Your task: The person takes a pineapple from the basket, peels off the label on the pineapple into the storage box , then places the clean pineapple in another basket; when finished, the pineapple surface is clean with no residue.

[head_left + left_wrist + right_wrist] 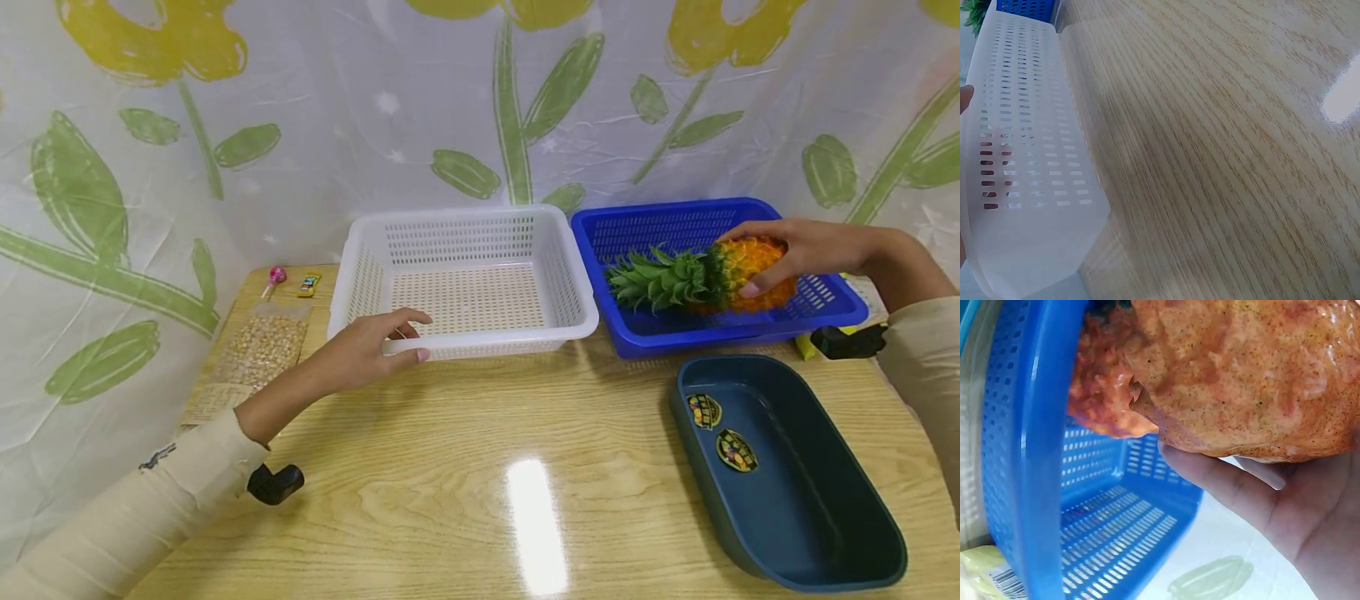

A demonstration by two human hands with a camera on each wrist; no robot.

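Note:
A pineapple (757,262) with a green leafy crown (663,279) lies over the blue basket (675,340), crown to the left. My right hand (802,250) grips its orange body, with the thumb on the near side. In the right wrist view the bumpy body (1241,381) hides most of the fingers. Behind it shows another orange bumpy surface (1104,381); whether it is a second fruit I cannot tell. My left hand (367,350) holds the near rim of the white basket (495,340), with fingers over the inside and thumb along the rim.
A dark teal tub (795,467) with two stickers stands at the front right. At the left lie a bag of pale kernels (262,346), a pink lollipop (276,276) and a small yellow packet (308,285). A flowered curtain (315,125) hangs behind the table.

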